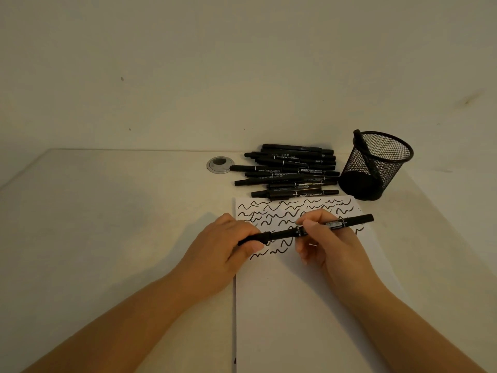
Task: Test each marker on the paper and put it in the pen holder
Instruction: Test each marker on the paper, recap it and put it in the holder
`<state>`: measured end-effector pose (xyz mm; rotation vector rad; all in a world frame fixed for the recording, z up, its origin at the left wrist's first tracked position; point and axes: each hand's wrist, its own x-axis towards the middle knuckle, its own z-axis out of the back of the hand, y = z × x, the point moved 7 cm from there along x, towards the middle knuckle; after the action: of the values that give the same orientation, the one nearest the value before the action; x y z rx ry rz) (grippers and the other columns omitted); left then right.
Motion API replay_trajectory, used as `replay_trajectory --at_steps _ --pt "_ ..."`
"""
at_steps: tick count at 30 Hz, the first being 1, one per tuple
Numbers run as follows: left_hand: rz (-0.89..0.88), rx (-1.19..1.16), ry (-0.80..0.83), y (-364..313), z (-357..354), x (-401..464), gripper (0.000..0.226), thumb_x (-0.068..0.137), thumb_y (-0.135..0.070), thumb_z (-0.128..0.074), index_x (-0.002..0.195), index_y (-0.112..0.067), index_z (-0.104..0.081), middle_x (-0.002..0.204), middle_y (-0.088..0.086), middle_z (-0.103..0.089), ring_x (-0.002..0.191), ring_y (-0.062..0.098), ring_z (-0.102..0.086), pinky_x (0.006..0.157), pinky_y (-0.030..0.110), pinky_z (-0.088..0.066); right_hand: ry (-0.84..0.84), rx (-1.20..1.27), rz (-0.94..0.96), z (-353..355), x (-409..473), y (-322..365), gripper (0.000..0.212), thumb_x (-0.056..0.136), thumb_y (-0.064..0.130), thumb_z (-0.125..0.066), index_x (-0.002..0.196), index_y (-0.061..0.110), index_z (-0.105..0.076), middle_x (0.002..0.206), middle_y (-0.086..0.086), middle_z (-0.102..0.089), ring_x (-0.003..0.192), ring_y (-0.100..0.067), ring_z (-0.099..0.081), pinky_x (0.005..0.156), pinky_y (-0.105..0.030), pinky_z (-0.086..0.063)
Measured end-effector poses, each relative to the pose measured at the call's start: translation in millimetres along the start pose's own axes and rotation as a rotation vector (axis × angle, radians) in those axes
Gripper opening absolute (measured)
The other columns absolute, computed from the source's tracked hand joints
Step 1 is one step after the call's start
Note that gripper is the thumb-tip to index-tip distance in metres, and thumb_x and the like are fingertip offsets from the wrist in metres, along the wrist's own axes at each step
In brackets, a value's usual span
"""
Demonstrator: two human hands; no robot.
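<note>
The markers in the pile point(290, 170) are black with white label print, as is the held marker point(309, 230). The mesh pen holder point(376, 165) is black too, and the white paper point(295, 305) carries rows of black wavy scribbles. The worktop point(107, 211) is a plain cream, with a silver-grey round cable cover point(220, 165).

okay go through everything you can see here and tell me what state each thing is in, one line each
Held marker: level above the paper, gripped at both ends.
Left hand: grips the marker's left end cap.
Right hand: pinches the marker's barrel.
Paper: flat, upper part covered in black squiggles, lower part blank.
Marker pile: lying loose behind the paper.
Pen holder: upright, one marker leaning inside.
</note>
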<state>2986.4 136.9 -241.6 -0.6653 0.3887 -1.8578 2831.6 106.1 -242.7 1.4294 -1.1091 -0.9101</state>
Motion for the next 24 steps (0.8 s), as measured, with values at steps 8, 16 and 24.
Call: replay_trajectory --at_steps 8,16,24 --pt "-0.002 -0.135 -0.044 -9.5 0.9 -2.7 0.04 0.086 -0.049 -0.031 0.083 -0.022 -0.06 0.066 -0.02 -0.047 0.072 0.0 -0.042 0.061 0.012 -0.031 0.082 -0.077 0.087 -12.6 -7.0 7.1 0.009 0.074 0.013 -0.065 0.075 0.005 -0.059 0.057 -0.007 -0.062 0.054 -0.016 -0.058 0.052 -0.024 -0.05" --pt "0.074 -0.362 0.022 -5.8 -3.9 -3.3 0.024 0.081 -0.051 -0.034 0.071 -0.039 -0.052 0.067 -0.008 -0.046 0.058 0.003 -0.043 0.057 0.013 -0.031 0.155 -0.103 0.142 -16.4 -10.1 12.6 0.017 0.067 0.017 -0.065 0.076 0.004 -0.058 0.056 -0.001 -0.06 0.054 -0.011 -0.057 0.055 -0.019 -0.048" --pt "0.052 -0.293 -0.063 -4.1 -1.2 -3.9 0.024 0.082 -0.054 -0.033 0.075 -0.043 -0.054 0.067 -0.009 -0.049 0.065 0.005 -0.048 0.059 0.012 -0.034 0.088 -0.18 0.097 -14.8 -7.3 9.9 0.006 0.078 0.006 -0.065 0.08 0.007 -0.06 0.054 0.002 -0.06 0.052 -0.01 -0.056 0.054 -0.02 -0.049"
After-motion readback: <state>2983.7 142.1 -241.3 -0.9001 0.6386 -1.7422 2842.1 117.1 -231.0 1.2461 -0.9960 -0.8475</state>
